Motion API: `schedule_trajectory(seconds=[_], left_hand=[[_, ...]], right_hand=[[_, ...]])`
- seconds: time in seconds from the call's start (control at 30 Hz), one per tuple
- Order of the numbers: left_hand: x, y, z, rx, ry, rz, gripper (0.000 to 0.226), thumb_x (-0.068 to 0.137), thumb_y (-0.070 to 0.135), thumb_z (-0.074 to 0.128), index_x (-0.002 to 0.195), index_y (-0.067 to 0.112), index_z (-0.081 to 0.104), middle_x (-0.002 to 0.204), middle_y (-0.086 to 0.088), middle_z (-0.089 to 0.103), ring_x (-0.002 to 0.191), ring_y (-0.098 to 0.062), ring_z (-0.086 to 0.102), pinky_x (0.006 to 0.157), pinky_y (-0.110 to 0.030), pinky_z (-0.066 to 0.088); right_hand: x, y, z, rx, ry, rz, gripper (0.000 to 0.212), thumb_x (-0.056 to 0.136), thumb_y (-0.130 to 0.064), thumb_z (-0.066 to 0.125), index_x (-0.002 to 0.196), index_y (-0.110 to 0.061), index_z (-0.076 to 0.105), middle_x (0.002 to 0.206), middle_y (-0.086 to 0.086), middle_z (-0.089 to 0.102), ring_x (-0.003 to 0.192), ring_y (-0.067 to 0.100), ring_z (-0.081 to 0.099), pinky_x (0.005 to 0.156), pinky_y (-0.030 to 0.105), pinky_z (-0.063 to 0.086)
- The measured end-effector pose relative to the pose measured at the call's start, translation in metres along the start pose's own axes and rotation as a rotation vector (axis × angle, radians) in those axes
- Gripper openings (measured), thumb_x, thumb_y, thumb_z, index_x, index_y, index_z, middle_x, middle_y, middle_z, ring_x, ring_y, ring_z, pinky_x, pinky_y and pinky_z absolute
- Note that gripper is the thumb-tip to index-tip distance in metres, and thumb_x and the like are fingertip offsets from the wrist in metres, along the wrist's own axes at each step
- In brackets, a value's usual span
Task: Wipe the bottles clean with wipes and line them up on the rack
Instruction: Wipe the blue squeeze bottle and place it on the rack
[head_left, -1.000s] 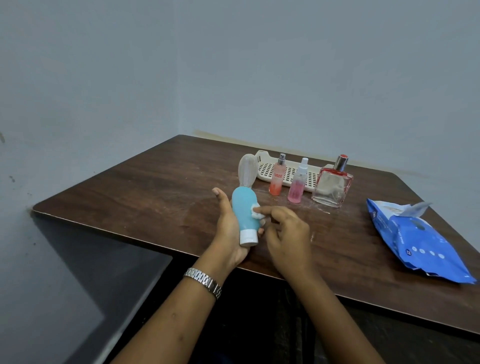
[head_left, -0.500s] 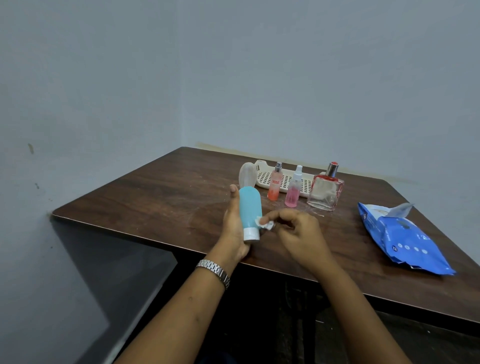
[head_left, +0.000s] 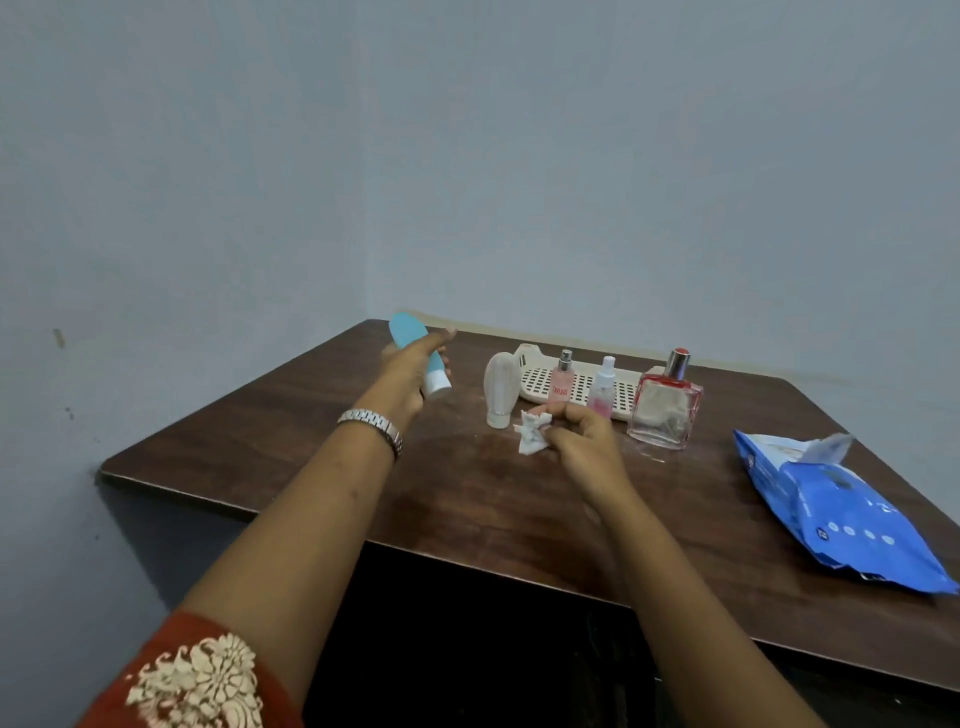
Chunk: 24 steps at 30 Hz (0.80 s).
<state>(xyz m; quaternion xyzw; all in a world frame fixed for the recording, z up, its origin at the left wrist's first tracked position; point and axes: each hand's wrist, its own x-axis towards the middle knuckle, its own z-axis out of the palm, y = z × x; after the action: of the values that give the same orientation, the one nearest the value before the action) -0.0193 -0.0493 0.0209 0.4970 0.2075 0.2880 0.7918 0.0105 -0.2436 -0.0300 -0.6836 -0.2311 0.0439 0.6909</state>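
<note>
Left hand (head_left: 415, 371) is raised above the far-left part of the bench (head_left: 467, 499), fingers (head_left: 440, 336) wrapped around a blue squeeze-tube bottle (head_left: 407, 331). Tube is tilted, rounded end up and away, white cap (head_left: 437, 383) down toward the person. Metal wristwatch (head_left: 371, 422) on the left wrist; red sleeve with cream floral print (head_left: 197, 680) at the bottom left.

Right hand (head_left: 582, 441) is low over mid-bench, fingers (head_left: 567, 411) curled and pinching a crumpled white wipe (head_left: 532, 439), which hangs just off its left side.

Cream perforated rack (head_left: 540, 374) lies along the far edge of the bench. White squeeze-tube bottle (head_left: 500, 387) stands cap-down at the rack's left end, on the bench. Pink spray bottle with a metal top (head_left: 562, 376) and small pink bottle with a white cap (head_left: 602, 387) stand upright at the rack's near side; cannot tell if they are on it or just in front. Square glass perfume bottle with red trim and a silver cap (head_left: 666, 408) stands upright at the rack's right end, on the bench.

Blue pack of wipes (head_left: 841, 512) lies near the right edge, flap open, one wipe poking out.
</note>
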Motion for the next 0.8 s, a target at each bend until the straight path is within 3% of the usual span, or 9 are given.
schedule_trajectory(seconds=[0.07,0.23,0.33,0.47,0.6,0.7,0.8], left_hand=[[0.023,-0.003,0.002,0.076,-0.007,-0.021,0.028,0.077,0.009,0.078,0.09,0.005,0.054,0.071,-0.007,0.055,0.055,-0.016,0.052,0.049,-0.025,0.049],[0.08,-0.015,0.018,0.246,-0.022,-0.043,0.049,0.076,0.012,0.08,0.115,0.002,0.051,0.081,-0.007,0.057,0.061,-0.015,0.053,0.052,-0.027,0.051],[0.113,-0.03,0.032,0.349,-0.043,-0.065,0.052,0.078,0.012,0.078,0.119,0.001,0.048,0.082,-0.007,0.056,0.066,-0.016,0.054,0.057,-0.029,0.051],[0.143,-0.051,0.055,0.479,-0.079,-0.137,0.059,0.076,0.008,0.079,0.124,-0.003,0.047,0.083,-0.01,0.059,0.081,-0.025,0.062,0.074,-0.038,0.056],[0.159,-0.062,0.075,0.654,-0.156,-0.189,0.058,0.073,0.011,0.082,0.12,-0.003,0.051,0.093,-0.012,0.064,0.067,-0.018,0.061,0.046,-0.026,0.046],[0.172,-0.067,0.084,0.753,-0.192,-0.178,0.059,0.071,0.008,0.08,0.122,-0.004,0.051,0.103,-0.015,0.064,0.073,-0.021,0.061,0.05,-0.027,0.045],[0.178,-0.069,0.09,0.794,-0.173,-0.134,0.047,0.074,0.003,0.076,0.113,0.003,0.049,0.089,-0.009,0.056,0.071,-0.018,0.056,0.047,-0.028,0.041]], right_hand=[[0.018,0.004,0.003,-0.067,-0.027,0.022,0.025,0.084,0.01,0.052,0.084,-0.009,0.068,0.096,0.014,0.069,0.088,0.022,0.065,0.08,0.035,0.054],[0.049,0.007,0.001,-0.329,-0.218,0.001,0.024,0.086,0.002,0.056,0.084,-0.019,0.067,0.089,0.001,0.067,0.083,0.011,0.062,0.067,0.014,0.049],[0.062,0.012,0.0,-0.395,-0.295,0.006,0.026,0.085,0.0,0.057,0.083,-0.023,0.068,0.089,-0.002,0.068,0.085,0.009,0.063,0.075,0.021,0.051],[0.069,0.018,-0.003,-0.386,-0.329,0.031,0.02,0.087,-0.004,0.057,0.087,-0.02,0.069,0.09,-0.004,0.068,0.085,0.007,0.064,0.076,0.022,0.052],[0.072,0.021,-0.002,-0.45,-0.323,-0.04,0.021,0.087,-0.005,0.057,0.089,-0.021,0.07,0.087,-0.005,0.069,0.081,0.007,0.064,0.075,0.027,0.054],[0.07,0.024,-0.002,-0.515,-0.355,-0.081,0.026,0.088,-0.006,0.057,0.084,-0.029,0.067,0.085,-0.007,0.069,0.079,0.007,0.065,0.074,0.028,0.055],[0.069,0.029,-0.001,-0.53,-0.383,-0.078,0.024,0.089,-0.004,0.056,0.088,-0.025,0.069,0.085,-0.001,0.071,0.076,0.017,0.068,0.073,0.037,0.056]])
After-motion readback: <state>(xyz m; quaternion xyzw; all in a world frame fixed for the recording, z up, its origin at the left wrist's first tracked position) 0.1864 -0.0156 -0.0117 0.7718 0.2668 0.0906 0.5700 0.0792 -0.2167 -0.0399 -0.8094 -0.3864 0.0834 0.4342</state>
